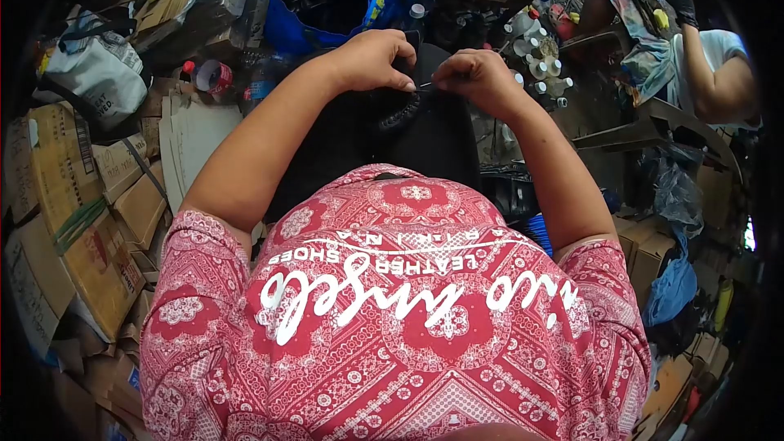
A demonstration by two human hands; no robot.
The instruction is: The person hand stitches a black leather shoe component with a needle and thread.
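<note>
Two hands meet over a black piece of material (384, 143) lying on the person's lap, just above the red patterned shirt (392, 310). Left hand (371, 59) curled, fingertips pinched down on the top edge of the black piece. Right hand (474, 77) also curled, thumb and forefinger pinching something thin at the same edge; too small to tell what. Hands nearly touching each other. A dark stitched or laced strip (400, 114) shows on the black piece just below the fingers. Blue bag (282, 20) sits beyond the left hand. White bottles (539, 65) cluster near the right hand. Cardboard boxes (73, 196) stacked far left. Another person's arm (710, 82) at top right, well apart, gloved hand raised.
</note>
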